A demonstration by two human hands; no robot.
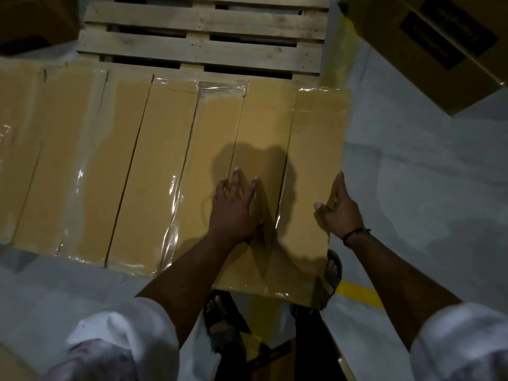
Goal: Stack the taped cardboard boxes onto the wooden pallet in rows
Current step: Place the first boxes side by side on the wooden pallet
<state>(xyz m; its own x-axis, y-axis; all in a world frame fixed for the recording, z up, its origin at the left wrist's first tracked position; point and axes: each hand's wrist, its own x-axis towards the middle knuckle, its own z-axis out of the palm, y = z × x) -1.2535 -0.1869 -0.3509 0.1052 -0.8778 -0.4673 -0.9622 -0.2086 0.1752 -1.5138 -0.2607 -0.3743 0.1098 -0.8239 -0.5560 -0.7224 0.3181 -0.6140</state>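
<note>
A row of taped brown cardboard boxes [115, 160] lies along the near edge of the wooden pallet [200, 31]. The rightmost box [310, 149] sticks out toward me past the others and overhangs the pallet's right side. My left hand [233, 207] presses flat on that box's top, fingers spread. My right hand [339, 207] grips the box's right edge, thumb on top and fingers down the side. Clear tape shines along the seams.
Bare pallet slats show behind the row. A large dark-printed cardboard box [439, 45] stands on the floor at the upper right, another box [30, 20] at the upper left. My sandalled feet [220, 320] stand on the pale floor by a yellow line [357, 292].
</note>
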